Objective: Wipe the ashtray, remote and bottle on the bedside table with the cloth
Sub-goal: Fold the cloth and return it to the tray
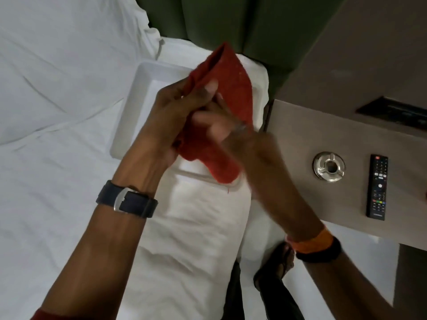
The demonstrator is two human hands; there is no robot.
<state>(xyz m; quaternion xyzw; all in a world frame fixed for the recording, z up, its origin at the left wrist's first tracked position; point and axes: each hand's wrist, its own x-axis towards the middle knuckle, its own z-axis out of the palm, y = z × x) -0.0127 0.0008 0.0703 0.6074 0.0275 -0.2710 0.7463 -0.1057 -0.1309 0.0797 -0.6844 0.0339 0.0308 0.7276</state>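
I hold a red cloth (231, 88) bunched in both hands above a white tray (136, 95) on the bed. My left hand (166, 116), with a dark watch on the wrist, grips the cloth's upper part with the thumb pressed on it. My right hand (240, 144) is motion-blurred and closed around the cloth's lower part; I cannot tell if anything is wrapped inside. A round metal ashtray (329, 166) and a black remote (377, 187) lie side by side on the beige bedside table (291, 139) to the right, untouched. No bottle shows clearly.
White bed sheets (57, 112) fill the left side, with a green padded headboard (219, 19) behind. A dark switch panel (392, 112) sits on the wall above the table. My sandalled foot (277, 269) stands on the floor between bed and table.
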